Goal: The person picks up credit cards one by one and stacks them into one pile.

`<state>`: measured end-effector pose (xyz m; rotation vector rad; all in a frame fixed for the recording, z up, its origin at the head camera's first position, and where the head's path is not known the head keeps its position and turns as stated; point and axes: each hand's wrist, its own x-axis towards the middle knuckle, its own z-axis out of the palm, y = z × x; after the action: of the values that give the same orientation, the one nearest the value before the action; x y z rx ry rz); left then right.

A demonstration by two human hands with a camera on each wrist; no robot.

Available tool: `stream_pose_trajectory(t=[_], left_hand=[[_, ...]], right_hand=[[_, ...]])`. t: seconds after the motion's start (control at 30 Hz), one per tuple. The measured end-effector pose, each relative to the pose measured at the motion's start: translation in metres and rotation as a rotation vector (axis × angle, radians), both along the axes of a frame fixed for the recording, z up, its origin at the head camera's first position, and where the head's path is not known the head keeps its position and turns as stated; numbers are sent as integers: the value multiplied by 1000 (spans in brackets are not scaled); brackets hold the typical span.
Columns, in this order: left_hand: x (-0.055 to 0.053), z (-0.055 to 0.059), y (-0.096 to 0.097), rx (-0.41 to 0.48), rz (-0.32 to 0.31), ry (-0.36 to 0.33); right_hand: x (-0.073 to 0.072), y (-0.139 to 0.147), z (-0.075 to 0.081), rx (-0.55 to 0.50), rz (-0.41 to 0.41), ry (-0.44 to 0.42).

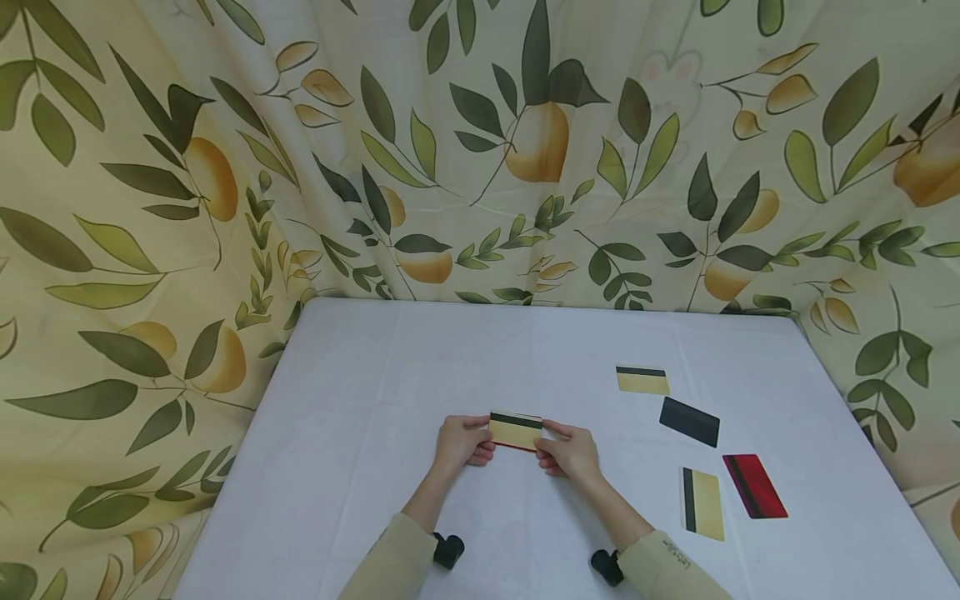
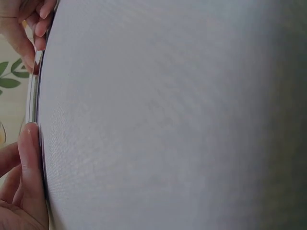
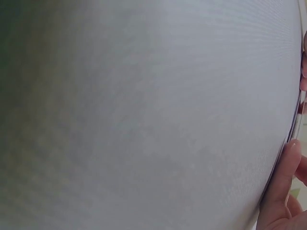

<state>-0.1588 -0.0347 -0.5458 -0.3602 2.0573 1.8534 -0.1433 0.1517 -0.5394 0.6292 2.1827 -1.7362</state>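
Observation:
Above the white table, my left hand (image 1: 456,440) and right hand (image 1: 573,451) hold a gold card (image 1: 515,431) with a black stripe between them, each pinching one short end. A red edge and a pale edge show behind the card, so it seems to be a small stack; how many cards cannot be told. The left wrist view catches the left thumb (image 2: 31,163) on one end of the thin edge-on stack (image 2: 32,100). From the right wrist view, the right thumb (image 3: 287,167) presses the opposite end, mostly cut off by the frame.
To the right lie a gold card (image 1: 642,381), a black card (image 1: 689,422), a red card (image 1: 756,487) and an upright gold card (image 1: 703,504). White cloth covers the table (image 1: 360,375). A leaf-patterned curtain (image 1: 480,208) hangs behind and at the sides.

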Motion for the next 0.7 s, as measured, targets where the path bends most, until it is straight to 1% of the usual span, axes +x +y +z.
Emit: stream_pose_trajectory(t=[0.3,0.43,0.7], left_hand=[[1,0,0,-33,3,22],[1,-1,1,-43,0,46],[1,-1,1,-53,10,60]], right_hand=[[1,0,-1,26,21,10],[1,0,-1,29,19,15],[0,-1,2,33,19,7]])
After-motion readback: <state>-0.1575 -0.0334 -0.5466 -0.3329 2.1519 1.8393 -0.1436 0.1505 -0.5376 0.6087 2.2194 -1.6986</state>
